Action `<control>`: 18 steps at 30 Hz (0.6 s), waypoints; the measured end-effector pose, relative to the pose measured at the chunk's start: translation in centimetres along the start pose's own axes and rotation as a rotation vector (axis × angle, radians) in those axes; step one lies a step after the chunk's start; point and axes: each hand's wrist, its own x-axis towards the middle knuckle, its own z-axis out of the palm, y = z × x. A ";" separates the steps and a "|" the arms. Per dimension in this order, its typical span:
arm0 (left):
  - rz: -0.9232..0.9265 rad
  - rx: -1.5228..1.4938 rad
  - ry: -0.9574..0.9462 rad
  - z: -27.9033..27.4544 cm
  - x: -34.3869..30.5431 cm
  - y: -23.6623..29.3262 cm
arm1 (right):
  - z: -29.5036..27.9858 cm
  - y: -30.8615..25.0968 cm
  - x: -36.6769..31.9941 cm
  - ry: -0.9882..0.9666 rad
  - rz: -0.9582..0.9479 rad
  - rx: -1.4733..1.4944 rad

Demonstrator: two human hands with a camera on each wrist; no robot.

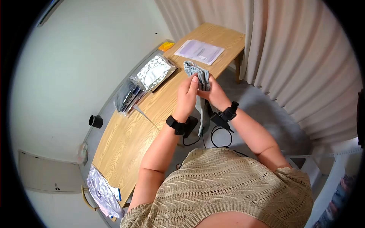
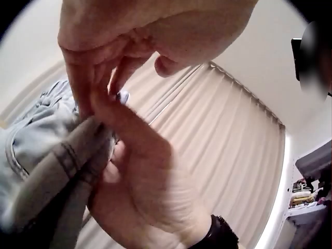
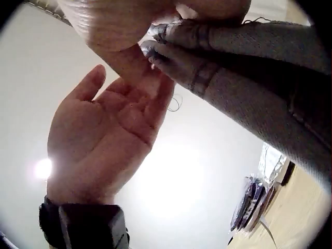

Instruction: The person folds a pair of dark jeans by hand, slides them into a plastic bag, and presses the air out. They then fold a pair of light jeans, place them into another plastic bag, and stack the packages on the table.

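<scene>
A folded light-blue denim garment [image 1: 204, 81] is held up between both hands above the table's front edge, part of it hanging down. The right hand [image 1: 217, 94] grips it from the right; in the left wrist view the right hand's thumb [image 2: 132, 124] lies against the denim [image 2: 36, 150]. My left hand [image 1: 186, 97] is close beside it, fingertips at the fabric. The right wrist view shows the left hand [image 3: 101, 140] with its palm exposed and its thumb apart from the cloth. Overlapping fingers hide the exact contact.
On the wooden table [image 1: 133, 140] are a purple-white sheet [image 1: 199, 51], silvery packets [image 1: 155, 72], dark bagged items [image 1: 127, 99] and an orange item [image 1: 166, 46]. A pale garment [image 1: 100, 190] lies at the near-left end. Black cables [image 1: 221, 136] hang below; a curtain [image 1: 289, 68] stands right.
</scene>
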 end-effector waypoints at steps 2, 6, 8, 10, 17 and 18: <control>0.058 0.090 -0.125 -0.7 -0.8 1.9 | -0.4 1.7 0.4 0.000 -0.022 -0.098; -0.001 0.336 -0.277 -3.2 -1.4 2.7 | -0.9 3.8 0.9 -0.091 0.073 0.015; 0.068 0.438 -0.209 -5.5 -0.6 2.2 | -0.9 3.8 1.1 -0.126 0.182 0.004; 0.333 0.747 -0.142 -7.3 0.0 2.4 | -0.6 3.6 1.3 -0.167 0.202 0.006; 0.586 1.007 -0.172 -8.2 1.0 1.4 | 0.9 2.7 1.2 -0.298 0.141 0.092; 0.409 1.001 -0.245 -8.4 1.1 1.5 | 0.6 3.1 1.3 -0.336 0.168 0.059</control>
